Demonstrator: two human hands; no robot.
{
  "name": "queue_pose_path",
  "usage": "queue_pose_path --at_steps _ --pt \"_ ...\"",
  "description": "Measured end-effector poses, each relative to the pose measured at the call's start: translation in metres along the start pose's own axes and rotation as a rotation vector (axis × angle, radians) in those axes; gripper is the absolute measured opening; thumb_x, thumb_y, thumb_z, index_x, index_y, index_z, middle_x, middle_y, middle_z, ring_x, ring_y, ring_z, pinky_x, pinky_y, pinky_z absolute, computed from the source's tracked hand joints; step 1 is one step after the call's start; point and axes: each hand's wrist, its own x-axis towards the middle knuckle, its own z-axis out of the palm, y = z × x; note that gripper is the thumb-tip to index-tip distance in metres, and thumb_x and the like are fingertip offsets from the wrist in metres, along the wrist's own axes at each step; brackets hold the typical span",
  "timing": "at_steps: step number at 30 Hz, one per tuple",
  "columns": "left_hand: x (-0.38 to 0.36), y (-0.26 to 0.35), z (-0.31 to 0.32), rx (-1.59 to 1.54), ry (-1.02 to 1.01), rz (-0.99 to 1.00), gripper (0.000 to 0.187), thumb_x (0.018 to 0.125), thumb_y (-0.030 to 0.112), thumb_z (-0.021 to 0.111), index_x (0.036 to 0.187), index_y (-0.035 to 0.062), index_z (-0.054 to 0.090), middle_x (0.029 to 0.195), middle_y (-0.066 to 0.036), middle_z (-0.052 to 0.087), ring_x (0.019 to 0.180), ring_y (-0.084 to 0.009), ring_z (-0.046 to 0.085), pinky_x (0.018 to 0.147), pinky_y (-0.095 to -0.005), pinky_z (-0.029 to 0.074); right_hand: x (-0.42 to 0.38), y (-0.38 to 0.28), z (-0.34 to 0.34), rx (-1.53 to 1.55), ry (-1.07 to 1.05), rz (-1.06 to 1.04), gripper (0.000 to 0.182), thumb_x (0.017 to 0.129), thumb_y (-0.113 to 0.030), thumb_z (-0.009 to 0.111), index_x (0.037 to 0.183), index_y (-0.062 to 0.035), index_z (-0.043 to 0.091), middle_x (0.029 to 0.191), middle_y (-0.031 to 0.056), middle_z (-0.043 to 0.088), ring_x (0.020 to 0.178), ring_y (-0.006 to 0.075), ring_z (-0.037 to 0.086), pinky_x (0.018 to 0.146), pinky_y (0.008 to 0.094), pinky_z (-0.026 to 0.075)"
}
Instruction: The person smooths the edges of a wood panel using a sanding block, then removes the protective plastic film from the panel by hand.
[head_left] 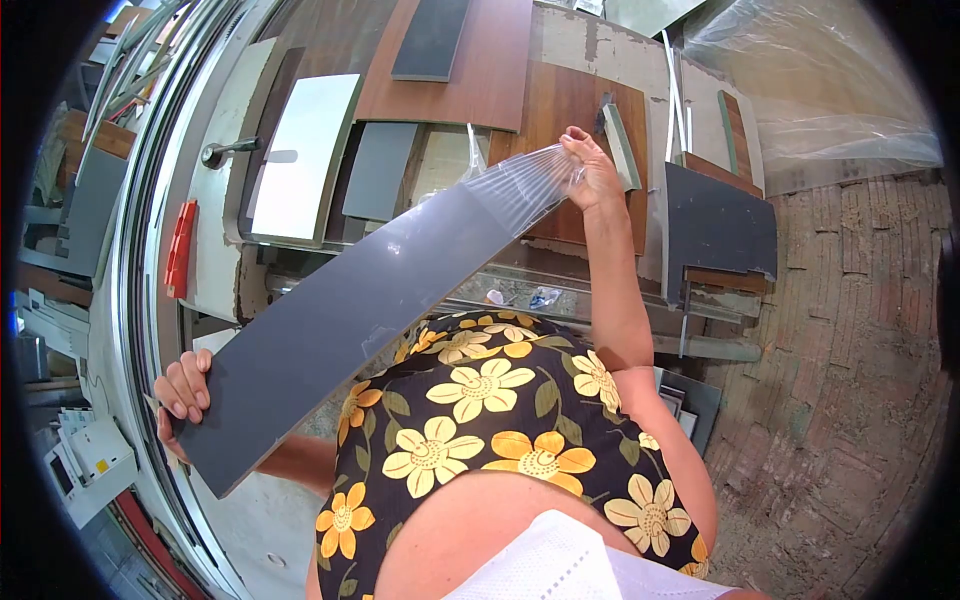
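Observation:
A long dark grey board [340, 300] slants across the front of my body. Its lower left end is in my left hand [184, 388], fingers curled over the edge. Clear plastic film [520, 188] runs in stretched pleats from the board's upper right end. My right hand [592, 172] is closed on the gathered end of that film, with the arm reached out. Shiny patches and a wrinkled bit of film show on the board's face near its lower edge.
Beyond the board, a worktable carries a white panel [305, 155], a grey panel [380, 170], brown wood-look sheets [440, 75] and a dark notched piece [718, 225]. A metal rail [125, 270] with a red piece [180, 250] beside it runs along the left. Worn brick flooring [840, 380] lies right.

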Motion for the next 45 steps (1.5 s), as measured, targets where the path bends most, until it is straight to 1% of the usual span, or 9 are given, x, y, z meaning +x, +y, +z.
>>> queue_pose_path --at_steps 3,12,18,21,26,31,37,40,45 --pt "-0.003 0.007 0.0 -0.047 0.015 0.012 0.014 0.078 0.02 0.048 0.068 0.015 0.041 0.058 0.0 0.038 0.065 -0.0112 0.037 0.081 -0.0302 0.03 0.003 -0.008 -0.003 -0.016 0.024 -0.032 0.02 0.082 0.001 0.063 0.096 -0.0117 0.056 0.08 0.0012 0.061 0.069 0.0144 0.063 0.057 0.032 0.055" --pt "-0.008 0.022 -0.001 -0.114 0.049 0.041 0.016 0.077 0.021 0.048 0.066 0.0164 0.038 0.058 0.001 0.036 0.062 -0.0111 0.036 0.082 -0.0307 0.03 0.021 -0.046 -0.027 -0.016 0.033 -0.141 0.021 0.082 0.003 0.063 0.096 -0.0124 0.057 0.08 0.0015 0.061 0.069 0.0172 0.063 0.057 0.0361 0.052" --pt "-0.007 0.027 -0.012 -0.234 -0.097 0.004 0.016 0.077 0.022 0.049 0.066 0.0166 0.039 0.058 0.002 0.034 0.061 -0.0103 0.035 0.082 -0.0306 0.03 0.026 -0.076 -0.042 0.02 0.102 -0.229 0.02 0.082 0.003 0.062 0.095 -0.0105 0.056 0.079 0.0032 0.061 0.069 0.0183 0.063 0.058 0.0361 0.053" --pt "-0.011 0.027 -0.014 -0.189 0.085 0.067 0.016 0.077 0.02 0.055 0.064 0.0145 0.048 0.053 0.0 0.044 0.057 -0.0113 0.041 0.079 -0.0302 0.033 0.03 -0.091 -0.053 0.031 0.13 -0.267 0.02 0.081 0.006 0.062 0.093 -0.0093 0.056 0.08 0.005 0.061 0.069 0.0195 0.063 0.061 0.0363 0.055" --pt "-0.009 0.028 -0.033 -0.279 0.05 0.063 0.016 0.075 0.02 0.056 0.063 0.0157 0.047 0.052 0.001 0.044 0.055 -0.0106 0.041 0.078 -0.0289 0.033 0.03 -0.111 -0.068 0.067 0.186 -0.289 0.02 0.08 0.007 0.062 0.089 -0.0095 0.056 0.079 0.0056 0.06 0.07 0.0202 0.063 0.062 0.0378 0.056" --pt "-0.009 0.036 -0.04 -0.315 0.075 0.053 0.021 0.076 0.02 0.054 0.06 0.0177 0.041 0.051 0.002 0.041 0.053 -0.0095 0.04 0.076 -0.0279 0.033 0.038 -0.123 -0.103 0.133 0.355 -0.305 0.02 0.079 0.006 0.063 0.088 -0.0114 0.057 0.082 0.0059 0.06 0.077 0.0249 0.061 0.067 0.0492 0.054" --pt "-0.014 0.036 -0.035 -0.256 0.088 0.077 0.021 0.076 0.02 0.054 0.06 0.0178 0.041 0.051 0.002 0.041 0.053 -0.0094 0.039 0.076 -0.0276 0.033 0.045 -0.137 -0.131 0.114 0.378 -0.341 0.015 0.08 0.004 0.065 0.085 -0.0091 0.059 0.082 0.0049 0.061 0.076 0.0238 0.061 0.071 0.045 0.054" --pt "-0.014 0.035 -0.034 -0.241 0.093 0.085 0.021 0.076 0.021 0.053 0.06 0.0179 0.041 0.051 0.002 0.041 0.053 -0.0093 0.039 0.076 -0.0275 0.033 0.039 -0.148 -0.134 0.113 0.423 -0.42 0.016 0.081 0.005 0.062 0.086 -0.0091 0.058 0.085 0.007 0.059 0.076 0.0244 0.061 0.066 0.0451 0.054" --pt "-0.014 0.031 -0.034 -0.223 0.089 0.088 0.021 0.076 0.021 0.053 0.06 0.0179 0.041 0.052 0.002 0.04 0.053 -0.0092 0.039 0.076 -0.0273 0.033 0.033 -0.17 -0.156 0.128 0.519 -0.446 0.019 0.078 0.006 0.066 0.086 -0.0104 0.06 0.082 0.0028 0.062 0.077 0.0213 0.062 0.072 0.0426 0.052"
